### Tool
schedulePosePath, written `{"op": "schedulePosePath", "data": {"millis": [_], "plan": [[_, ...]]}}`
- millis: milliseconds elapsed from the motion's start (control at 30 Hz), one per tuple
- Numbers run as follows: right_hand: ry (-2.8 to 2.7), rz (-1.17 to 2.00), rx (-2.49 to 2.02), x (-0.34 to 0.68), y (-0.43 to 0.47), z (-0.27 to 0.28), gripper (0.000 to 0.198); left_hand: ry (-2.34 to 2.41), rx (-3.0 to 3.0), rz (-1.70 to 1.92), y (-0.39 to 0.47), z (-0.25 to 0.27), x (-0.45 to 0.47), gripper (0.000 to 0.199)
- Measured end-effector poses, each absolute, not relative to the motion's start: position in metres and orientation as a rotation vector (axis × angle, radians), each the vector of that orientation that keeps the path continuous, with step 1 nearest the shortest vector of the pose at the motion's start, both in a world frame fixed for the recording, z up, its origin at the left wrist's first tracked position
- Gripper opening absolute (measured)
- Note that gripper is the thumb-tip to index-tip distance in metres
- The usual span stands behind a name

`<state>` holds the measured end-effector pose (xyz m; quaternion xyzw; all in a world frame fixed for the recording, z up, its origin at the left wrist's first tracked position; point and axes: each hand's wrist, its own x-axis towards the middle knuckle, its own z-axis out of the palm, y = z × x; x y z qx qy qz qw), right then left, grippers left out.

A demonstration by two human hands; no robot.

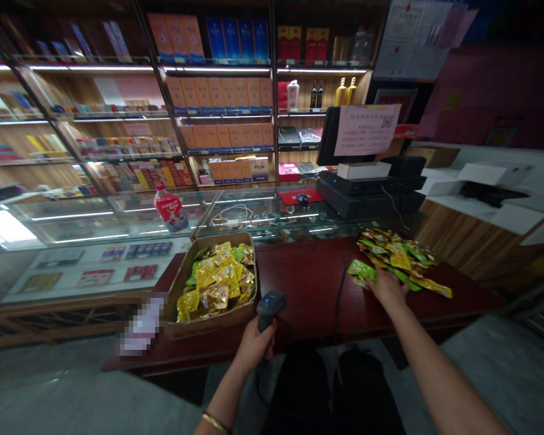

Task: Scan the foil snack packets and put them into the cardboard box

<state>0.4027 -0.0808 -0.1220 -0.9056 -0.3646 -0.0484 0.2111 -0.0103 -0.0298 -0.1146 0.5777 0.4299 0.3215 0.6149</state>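
Wooden shelves [274, 96], white strip lights [217, 69]; glass counter [265, 206] in front; pink wall [494, 90] right; grey floor [68, 393].

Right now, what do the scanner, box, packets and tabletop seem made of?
Scanner: likely dark plastic, smooth with a slight sheen. Box: probably dull brown cardboard, judging by its thin walls. Packets: apparently glossy plastic or foil film, given bright highlights. Tabletop: perhaps varnished wood, dark red, softly reflective.
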Motion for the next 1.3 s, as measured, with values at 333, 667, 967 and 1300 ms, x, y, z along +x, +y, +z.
{"op": "schedulePosePath", "data": {"millis": [333,667,967,1300], "plan": [[-0.853,0.166,-1.753,0.305,-0.054,-0.136,0.041,0.910,1.274,0.725,-0.031,-0.111,-0.017,0.048],[-0.793,0.522,-1.318,0.209,-0.037,-0.169,0.046,0.846,1.221,0.767,-0.032,-0.107,-0.025,0.044],[-0.830,0.479,-1.414,0.209,-0.041,-0.166,0.042,0.782,1.255,0.747,-0.030,-0.108,-0.027,0.035],[-0.866,0.424,-1.443,0.209,-0.042,-0.160,0.038,0.789,1.323,0.754,-0.032,-0.104,-0.026,0.029]]}}
